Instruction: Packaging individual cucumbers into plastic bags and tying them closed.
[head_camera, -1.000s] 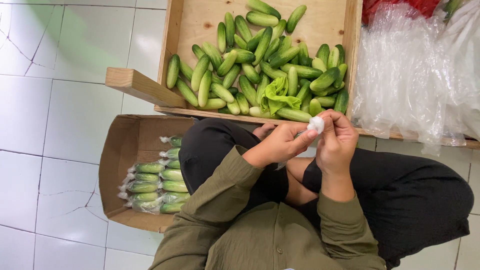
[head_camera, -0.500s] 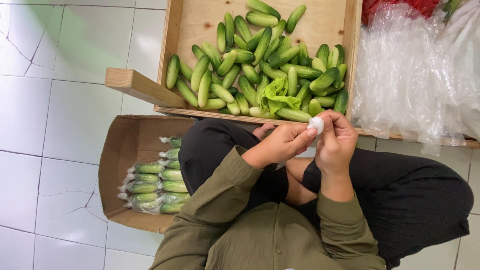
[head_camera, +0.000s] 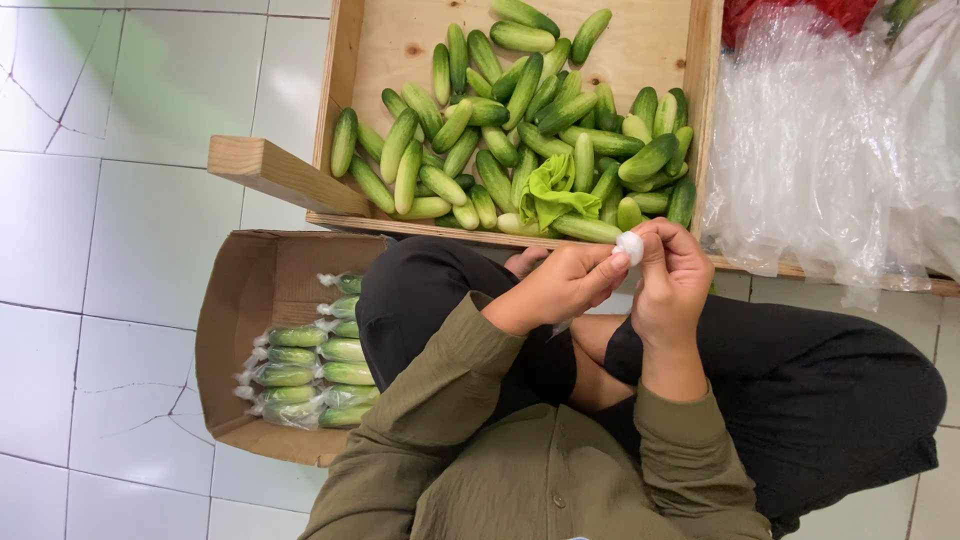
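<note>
While both hands are meeting above the lap, the left hand (head_camera: 560, 285) and right hand (head_camera: 672, 275) are pinching one small white wad (head_camera: 630, 245), apparently bunched thin plastic, between their fingertips; both grips are closed on it. It is sitting at the top of the two grips, toward 12 o'clock, with neither hand clearly nearer. At 12 o'clock, just beyond it, the wooden crate (head_camera: 700, 90) is holding loose cucumbers (head_camera: 480, 120). At 9 o'clock the cardboard box (head_camera: 235, 300) is holding wrapped cucumber packs (head_camera: 300, 375). At 2 o'clock clear plastic bags (head_camera: 820, 150) are lying heaped.
</note>
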